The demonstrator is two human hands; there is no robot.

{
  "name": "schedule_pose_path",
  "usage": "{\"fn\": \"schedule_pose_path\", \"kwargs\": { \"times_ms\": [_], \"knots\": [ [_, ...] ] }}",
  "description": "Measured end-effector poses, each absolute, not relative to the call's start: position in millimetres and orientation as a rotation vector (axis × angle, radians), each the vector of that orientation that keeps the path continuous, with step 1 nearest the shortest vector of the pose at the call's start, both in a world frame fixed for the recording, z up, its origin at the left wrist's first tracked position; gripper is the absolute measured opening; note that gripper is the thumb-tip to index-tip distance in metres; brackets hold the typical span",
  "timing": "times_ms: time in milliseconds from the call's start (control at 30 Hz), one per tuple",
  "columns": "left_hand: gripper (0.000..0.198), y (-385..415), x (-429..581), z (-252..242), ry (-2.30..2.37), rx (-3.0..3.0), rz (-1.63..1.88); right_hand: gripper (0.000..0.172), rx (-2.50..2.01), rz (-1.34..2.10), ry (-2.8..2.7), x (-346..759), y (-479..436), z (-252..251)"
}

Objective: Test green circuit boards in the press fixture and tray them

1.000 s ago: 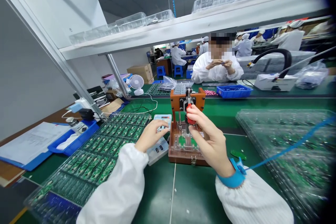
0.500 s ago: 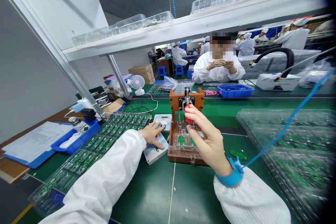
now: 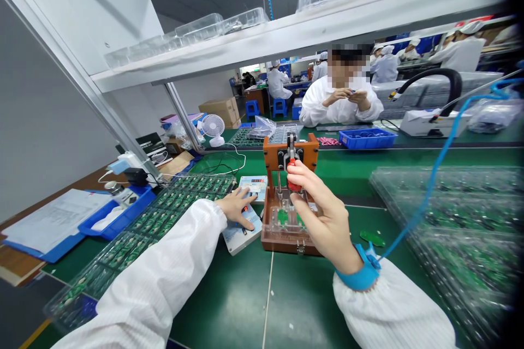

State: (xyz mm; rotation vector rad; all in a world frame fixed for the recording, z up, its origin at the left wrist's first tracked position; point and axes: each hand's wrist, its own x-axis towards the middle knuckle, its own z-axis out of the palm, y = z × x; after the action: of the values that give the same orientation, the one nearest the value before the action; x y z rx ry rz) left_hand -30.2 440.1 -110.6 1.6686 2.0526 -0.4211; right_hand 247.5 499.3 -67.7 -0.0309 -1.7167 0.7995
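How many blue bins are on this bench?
2: the left bin, beside the papers, and the far bin, before the seated person. Others may be hidden.

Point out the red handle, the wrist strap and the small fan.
red handle [image 3: 290, 164]: head view, top end above the thumb.
wrist strap [image 3: 360, 277]: head view, middle of the band.
fan [image 3: 213, 126]: head view, centre of grille.
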Motion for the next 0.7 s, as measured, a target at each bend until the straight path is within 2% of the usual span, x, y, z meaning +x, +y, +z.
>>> {"fn": "schedule_pose_path", "kwargs": {
  "times_ms": [700],
  "knots": [
    [0.140, 436.1, -42.0, -103.7, 2.041, 1.607, -0.516, 0.045, -0.026, 0.799, -1.726, 247.2, 499.2, -68.5]
  ]
}}
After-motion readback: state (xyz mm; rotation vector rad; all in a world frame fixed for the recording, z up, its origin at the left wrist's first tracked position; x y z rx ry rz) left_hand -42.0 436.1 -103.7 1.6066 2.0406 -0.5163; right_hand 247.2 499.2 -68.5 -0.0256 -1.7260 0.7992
